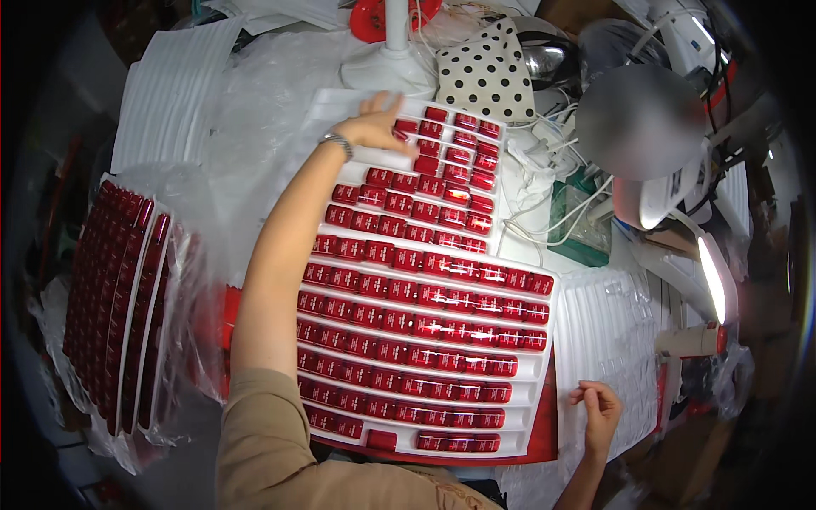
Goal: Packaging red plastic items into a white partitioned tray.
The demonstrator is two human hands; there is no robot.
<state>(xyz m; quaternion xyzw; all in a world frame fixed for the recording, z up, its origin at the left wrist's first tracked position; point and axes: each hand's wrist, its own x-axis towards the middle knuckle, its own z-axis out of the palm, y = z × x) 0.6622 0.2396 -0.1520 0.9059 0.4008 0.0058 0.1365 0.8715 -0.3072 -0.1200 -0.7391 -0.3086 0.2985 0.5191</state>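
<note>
My left hand (374,129) reaches over the far white tray (336,104), its fingers spread and a little blurred. Small glossy red cylindrical containers (430,129) with pale print lie in rows there, and one sits close to its fingers. Whether the hand touches that one I cannot tell. A nearer white tray (529,371) holds more rows of the same red containers (395,321), with several bare slots along its right side. My right hand (600,416) hangs right of this tray, its fingers curled together; anything between the fingertips is too small to make out.
Filled trays (110,280) in clear plastic stand at the left, below a stack of white trays (174,93). More white trays (599,340) lie at the right. A lamp (712,276), cables (557,238), a green box (578,225) and a polka-dot pouch (484,72) crowd the far right.
</note>
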